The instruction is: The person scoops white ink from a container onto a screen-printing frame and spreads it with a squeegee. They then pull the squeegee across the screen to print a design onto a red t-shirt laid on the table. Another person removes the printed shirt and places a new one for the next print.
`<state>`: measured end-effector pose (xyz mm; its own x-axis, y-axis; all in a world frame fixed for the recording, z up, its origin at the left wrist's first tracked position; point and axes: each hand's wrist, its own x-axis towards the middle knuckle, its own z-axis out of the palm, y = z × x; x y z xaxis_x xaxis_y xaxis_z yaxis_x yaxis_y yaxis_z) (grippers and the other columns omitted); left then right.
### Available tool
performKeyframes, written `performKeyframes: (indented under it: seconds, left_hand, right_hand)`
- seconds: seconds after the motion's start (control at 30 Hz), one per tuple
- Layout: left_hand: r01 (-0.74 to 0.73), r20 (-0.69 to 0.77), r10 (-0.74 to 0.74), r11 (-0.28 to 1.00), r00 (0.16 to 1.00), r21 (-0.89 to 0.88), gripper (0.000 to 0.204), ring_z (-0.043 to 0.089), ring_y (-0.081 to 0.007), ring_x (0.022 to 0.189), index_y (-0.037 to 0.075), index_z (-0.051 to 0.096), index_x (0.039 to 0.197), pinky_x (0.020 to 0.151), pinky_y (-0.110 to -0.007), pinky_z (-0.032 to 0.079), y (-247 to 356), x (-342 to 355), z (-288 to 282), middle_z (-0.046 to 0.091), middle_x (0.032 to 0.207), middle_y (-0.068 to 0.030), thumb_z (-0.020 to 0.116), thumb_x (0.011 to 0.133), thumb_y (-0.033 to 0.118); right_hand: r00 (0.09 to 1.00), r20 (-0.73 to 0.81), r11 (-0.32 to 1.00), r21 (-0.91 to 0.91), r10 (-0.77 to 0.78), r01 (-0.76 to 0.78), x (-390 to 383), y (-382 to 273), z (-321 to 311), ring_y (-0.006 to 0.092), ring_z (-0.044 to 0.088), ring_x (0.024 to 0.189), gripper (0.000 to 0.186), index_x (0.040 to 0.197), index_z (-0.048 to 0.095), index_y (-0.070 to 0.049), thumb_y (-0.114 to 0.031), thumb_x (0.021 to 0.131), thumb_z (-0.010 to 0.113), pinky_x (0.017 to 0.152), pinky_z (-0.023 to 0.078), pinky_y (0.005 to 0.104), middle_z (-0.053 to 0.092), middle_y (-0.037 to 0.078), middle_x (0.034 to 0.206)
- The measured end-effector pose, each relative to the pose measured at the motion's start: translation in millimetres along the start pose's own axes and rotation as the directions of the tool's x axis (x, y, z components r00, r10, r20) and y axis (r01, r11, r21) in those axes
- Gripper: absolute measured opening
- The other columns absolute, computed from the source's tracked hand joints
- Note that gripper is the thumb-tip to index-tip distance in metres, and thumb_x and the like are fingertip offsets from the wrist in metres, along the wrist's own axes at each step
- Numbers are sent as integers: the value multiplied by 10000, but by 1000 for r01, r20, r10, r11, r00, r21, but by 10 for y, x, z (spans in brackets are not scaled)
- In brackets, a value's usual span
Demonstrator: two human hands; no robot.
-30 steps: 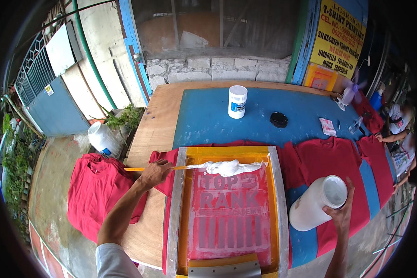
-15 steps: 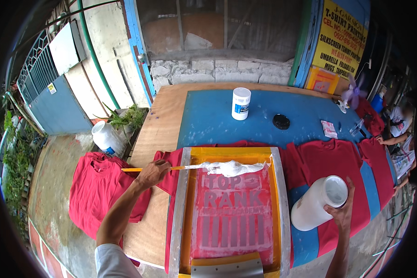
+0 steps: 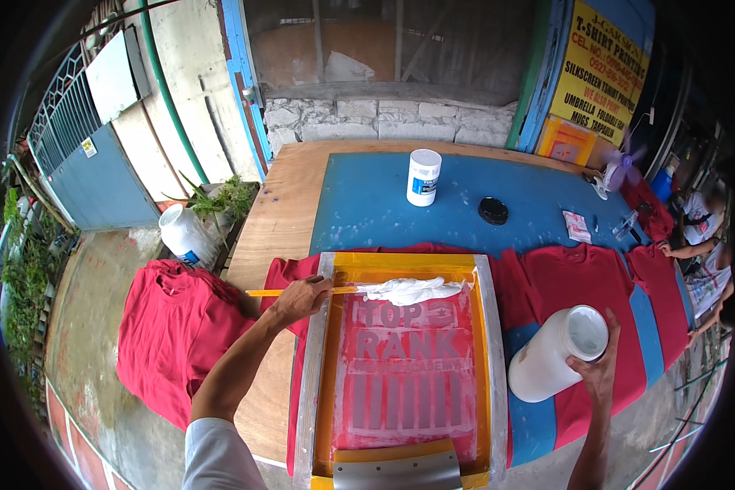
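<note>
My left hand [image 3: 304,297] is closed round a thin yellow stick [image 3: 263,292] over the upper left side of a screen printing frame [image 3: 488,343]. The stick's far end lies in a thick streak of white ink [image 3: 412,291] along the top of the mesh. Below the ink, the pinkish mesh [image 3: 408,408] shows a stencil of letters and vertical bars. A squeegee [image 3: 396,472] with a metal strip rests at the frame's near end. To the right, my right hand [image 3: 598,367] grips a white plastic jar [image 3: 541,361], uncapped and tilted, with white residue inside its mouth.
Red shirts [image 3: 563,273] lie beneath and beside the frame; more are piled [image 3: 180,335] at left. Farther back are a white jar [image 3: 424,178], a black lid [image 3: 492,211] and a small packet [image 3: 576,227]. Another person's arm [image 3: 686,250] reaches in at far right.
My left hand has moved right with the stick, and the white ink now lies in a flatter streak on the mesh. My right hand still holds the tilted jar.
</note>
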<state>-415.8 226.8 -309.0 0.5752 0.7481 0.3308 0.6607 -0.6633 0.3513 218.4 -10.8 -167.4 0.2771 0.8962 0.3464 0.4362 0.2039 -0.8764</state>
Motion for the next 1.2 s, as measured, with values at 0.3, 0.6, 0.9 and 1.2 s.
performKeyframes:
  seconds: [0.3, 0.6, 0.9, 1.2]
  left_hand:
    - [12, 11, -12, 1000, 1000, -20, 104, 721, -443, 843, 52, 624, 1107, 679, -536, 568, -160, -86, -186, 706, 936, -193, 667, 1012, 43]
    - [112, 58, -105, 986, 993, -121, 48, 759, -423, 847, 30, 666, 1076, 727, -500, 583, -48, -420, -837, 760, 919, -171, 656, 1033, 50]
    - [474, 364, -356, 821, 861, -319, 99, 637, -164, 786, 14, 716, 1042, 683, -381, 508, 4, -296, -555, 633, 809, -67, 722, 987, 95]
    - [252, 417, -139, 940, 898, -230, 262, 625, -178, 847, 26, 739, 1017, 782, -348, 518, 665, 83, -1528, 685, 920, -58, 609, 1021, 252]
  right_hand:
    - [1000, -10, 998, -53, -26, 25, -1, 29, -14, 360, 624, 1409, 1475, 1717, 247, -76, -457, 593, 1123, 1206, 551, 533, 578, 191, 1511]
    - [1000, -5, 998, 64, 3, -2, -2, 5, 13, 353, 637, 1396, 1465, 1716, 251, -70, -423, 595, 1125, 1196, 560, 532, 586, 190, 1507]
    - [1000, 6, 995, 104, 2, -3, -10, -15, 11, 350, 660, 1376, 1441, 1708, 248, -56, -316, 592, 1123, 1197, 561, 528, 617, 194, 1477]
    - [1000, -11, 999, 37, 0, 0, 5, -59, 14, 328, 700, 1336, 1369, 1672, 295, -43, -200, 596, 1127, 1190, 561, 479, 693, 181, 1394]
